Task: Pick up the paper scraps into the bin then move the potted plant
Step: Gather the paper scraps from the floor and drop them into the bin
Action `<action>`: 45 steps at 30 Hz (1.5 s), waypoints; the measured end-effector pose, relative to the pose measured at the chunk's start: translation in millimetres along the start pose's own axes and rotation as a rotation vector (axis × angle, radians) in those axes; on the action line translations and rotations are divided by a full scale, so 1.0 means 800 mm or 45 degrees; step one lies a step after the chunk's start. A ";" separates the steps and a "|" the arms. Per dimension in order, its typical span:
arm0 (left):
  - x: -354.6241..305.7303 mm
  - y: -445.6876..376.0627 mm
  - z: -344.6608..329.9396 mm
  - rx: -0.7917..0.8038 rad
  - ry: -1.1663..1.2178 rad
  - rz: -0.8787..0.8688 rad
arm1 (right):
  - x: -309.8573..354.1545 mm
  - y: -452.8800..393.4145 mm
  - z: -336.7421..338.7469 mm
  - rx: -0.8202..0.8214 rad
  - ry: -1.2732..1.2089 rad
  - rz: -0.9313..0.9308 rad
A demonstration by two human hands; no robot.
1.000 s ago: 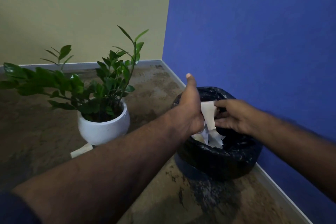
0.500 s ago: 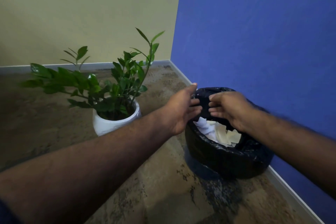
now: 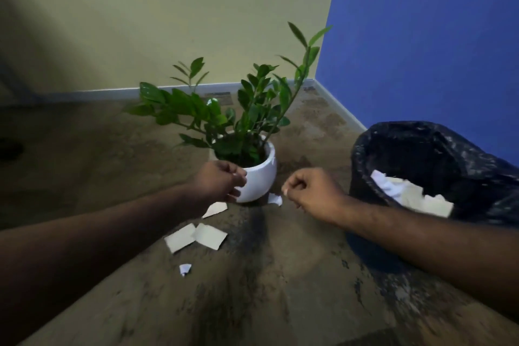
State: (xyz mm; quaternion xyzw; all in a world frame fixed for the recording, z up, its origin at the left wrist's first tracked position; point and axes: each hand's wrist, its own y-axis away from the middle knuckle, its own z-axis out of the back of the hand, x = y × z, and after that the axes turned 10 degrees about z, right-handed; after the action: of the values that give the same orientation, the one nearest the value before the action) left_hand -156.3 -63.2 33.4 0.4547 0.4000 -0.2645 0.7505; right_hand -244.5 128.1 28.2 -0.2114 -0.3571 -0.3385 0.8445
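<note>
A potted plant (image 3: 259, 174) in a round white pot stands on the floor near the room's corner. My left hand (image 3: 220, 184) has its fingers curled against the pot's left front wall and holds nothing I can see. My right hand (image 3: 310, 191) hovers just right of the pot with its fingers curled and empty, above a small white scrap (image 3: 274, 199). More paper scraps lie in front of the pot: one (image 3: 214, 209) under my left hand, two larger ones (image 3: 196, 237) side by side, and a tiny one (image 3: 185, 269). The black-lined bin (image 3: 421, 149) on the right holds white paper (image 3: 407, 194).
The blue wall (image 3: 435, 36) runs close behind the bin, and the yellow wall (image 3: 168, 22) lies behind the plant. Brown mottled floor (image 3: 280, 303) spreads toward me and to the left. The plant's long stems lean up and to the right.
Both hands have left the bin's rim and moved left and down to the pot. The view has swung left and down, and the scraps on the floor now show.
</note>
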 end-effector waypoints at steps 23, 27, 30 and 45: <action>0.216 -0.059 0.087 0.038 -1.201 0.112 | -0.037 -0.029 -0.188 0.492 0.168 -0.044; 0.210 -0.074 0.104 -0.093 -0.901 0.112 | -0.040 -0.036 -0.214 0.520 0.438 0.135; 0.210 -0.085 0.111 -0.213 -0.951 -0.016 | -0.030 -0.046 -0.232 0.518 0.543 0.207; 0.232 -0.108 0.107 -0.231 -0.785 0.054 | -0.024 -0.085 -0.290 0.388 0.577 -0.067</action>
State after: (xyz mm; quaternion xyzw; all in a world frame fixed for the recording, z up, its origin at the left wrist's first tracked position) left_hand -91.0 -184.3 -140.8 0.2924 0.1661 -0.3373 0.8793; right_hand -197.2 -49.1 -130.4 0.0087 -0.2112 -0.3412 0.9159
